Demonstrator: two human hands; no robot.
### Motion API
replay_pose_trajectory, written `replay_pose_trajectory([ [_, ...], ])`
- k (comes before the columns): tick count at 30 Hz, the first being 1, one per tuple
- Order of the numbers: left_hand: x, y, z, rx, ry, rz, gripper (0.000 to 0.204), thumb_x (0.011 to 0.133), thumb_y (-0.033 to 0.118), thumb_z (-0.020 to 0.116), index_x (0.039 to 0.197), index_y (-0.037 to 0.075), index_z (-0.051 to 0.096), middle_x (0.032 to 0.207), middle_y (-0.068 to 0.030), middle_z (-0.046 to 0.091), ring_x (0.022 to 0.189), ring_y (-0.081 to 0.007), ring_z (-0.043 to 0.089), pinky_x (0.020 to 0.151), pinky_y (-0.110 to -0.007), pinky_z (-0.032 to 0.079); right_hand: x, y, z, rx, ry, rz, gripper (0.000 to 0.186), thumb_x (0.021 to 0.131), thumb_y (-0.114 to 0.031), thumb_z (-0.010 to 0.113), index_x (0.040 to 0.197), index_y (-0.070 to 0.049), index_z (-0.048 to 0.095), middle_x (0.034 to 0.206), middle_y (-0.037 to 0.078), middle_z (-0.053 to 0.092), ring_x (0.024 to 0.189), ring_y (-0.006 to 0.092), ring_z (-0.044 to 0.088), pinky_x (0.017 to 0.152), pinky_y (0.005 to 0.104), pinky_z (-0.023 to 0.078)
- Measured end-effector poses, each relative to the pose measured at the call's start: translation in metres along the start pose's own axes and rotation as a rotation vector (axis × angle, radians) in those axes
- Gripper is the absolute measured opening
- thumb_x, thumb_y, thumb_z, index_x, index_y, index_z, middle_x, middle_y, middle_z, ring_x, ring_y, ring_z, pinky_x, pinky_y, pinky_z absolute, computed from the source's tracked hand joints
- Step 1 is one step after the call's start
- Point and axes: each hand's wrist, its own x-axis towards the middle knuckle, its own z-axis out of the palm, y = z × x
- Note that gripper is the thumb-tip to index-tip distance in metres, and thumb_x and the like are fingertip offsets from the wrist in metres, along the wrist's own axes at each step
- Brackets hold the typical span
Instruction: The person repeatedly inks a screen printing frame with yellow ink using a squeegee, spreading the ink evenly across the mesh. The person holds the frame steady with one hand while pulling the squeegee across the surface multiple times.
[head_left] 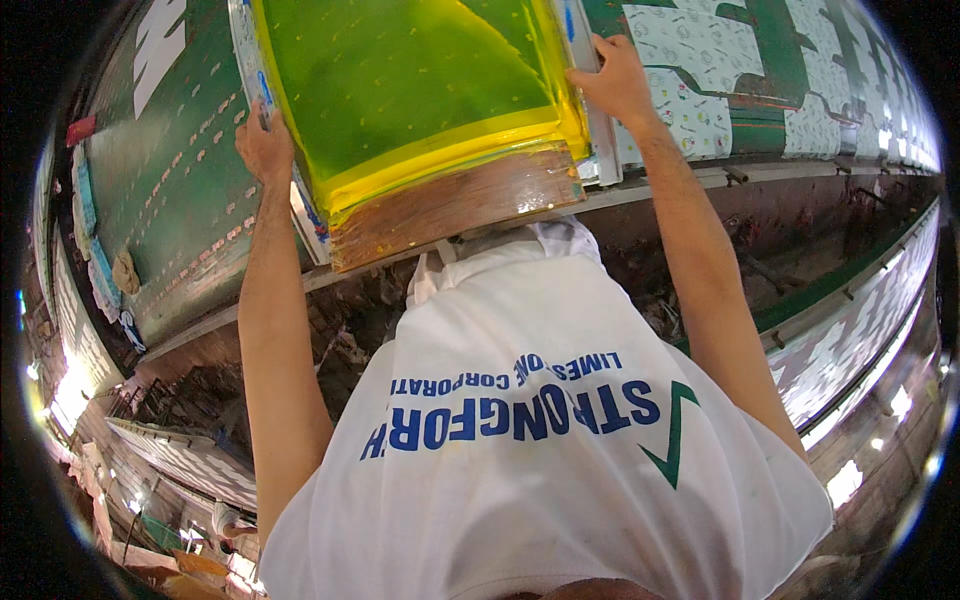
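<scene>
Both my hands grip a printing screen [410, 80] with a green mesh, a bright yellow border and metal side rails. Along its near end runs a worn wooden strip [450, 205]. My left hand [262, 145] has its fingers curled on the left rail, and my right hand [610, 80] holds the right rail, thumb toward the mesh. The screen rests at or just over the near edge of a long green table [170, 240]; whether it touches the surface I cannot tell. White printed pieces [685, 45] lie on the table to the right.
Light blue cloths [92, 240], a tan lump [125, 270] and a red item [82, 128] lie at the left. A metal rail with pegs [700, 178] runs along the table's edge. Further long boards [850, 340] stand behind me. A small figure, perhaps a person [228, 520], is at the lower left.
</scene>
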Motion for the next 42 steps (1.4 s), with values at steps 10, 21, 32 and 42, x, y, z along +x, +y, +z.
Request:
replay_pose_trajectory([
  [10,-0.003,0.000,-0.005,0.021,0.011,0.118,0.043,0.097,0.032,0.068,0.136,0.012,0.069,0.105,-0.0159,0.069,0.105,-0.0360,0.061,0.095,-0.048,0.048,-0.042,-0.027,-0.021,0.053,0.044,-0.050,0.063,0.087,-0.036,0.080,0.136,-0.001,0.064,0.127,0.022,0.062,0.120,0.0392,0.060,0.102,0.0490,0.050],
  [21,-0.005,-0.018,0.004,-0.060,-0.026,0.201,0.039,0.105,0.020,0.054,0.140,0.007,0.064,0.112,-0.0194,0.064,0.108,-0.0381,0.056,0.098,-0.051,0.044,-0.111,-0.160,-0.020,0.414,-0.434,-0.727,0.050,0.085,-0.031,0.079,0.127,-0.008,0.067,0.118,0.012,0.066,0.113,0.0344,0.064,0.096,0.0476,0.053],
  [32,-0.006,0.001,0.004,-0.083,-0.033,0.137,0.044,0.101,0.018,0.055,0.145,0.011,0.059,0.116,-0.0199,0.063,0.118,-0.0405,0.052,0.104,-0.054,0.042,-0.106,-0.223,-0.001,-0.137,-0.496,-0.587,0.039,0.077,-0.010,0.072,0.115,-0.005,0.066,0.109,0.014,0.068,0.107,0.0334,0.068,0.088,0.0448,0.057],
  [42,-0.014,0.013,0.001,-0.136,0.017,0.053,0.044,0.104,0.026,0.053,0.147,0.022,0.059,0.136,-0.0191,0.053,0.123,-0.0424,0.049,0.103,-0.060,0.042,-0.121,-0.249,0.026,-0.219,-0.389,-0.397,0.040,0.075,-0.008,0.077,0.114,-0.010,0.068,0.112,0.009,0.068,0.108,0.0304,0.067,0.090,0.0438,0.056],
])
